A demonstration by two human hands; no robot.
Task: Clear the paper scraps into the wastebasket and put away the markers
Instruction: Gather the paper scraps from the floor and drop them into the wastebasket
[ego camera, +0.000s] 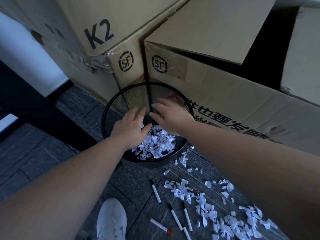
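Observation:
A black mesh wastebasket (110, 108) stands on the floor against the boxes, with a heap of white paper scraps (156, 144) inside. My left hand (130, 127) and my right hand (170, 115) hover over its mouth, fingers spread, palms down, nothing held. More paper scraps (207, 205) lie scattered on the carpet to the right of the basket. Several white markers lie on the floor below the basket: one with a black cap (156, 191), two near each other (181, 219), and one with a red cap (161, 226).
Two large cardboard boxes (225, 87) stand right behind the basket. A black table leg (43, 108) crosses on the left. My white shoe (111, 220) rests on the grey carpet beside the markers.

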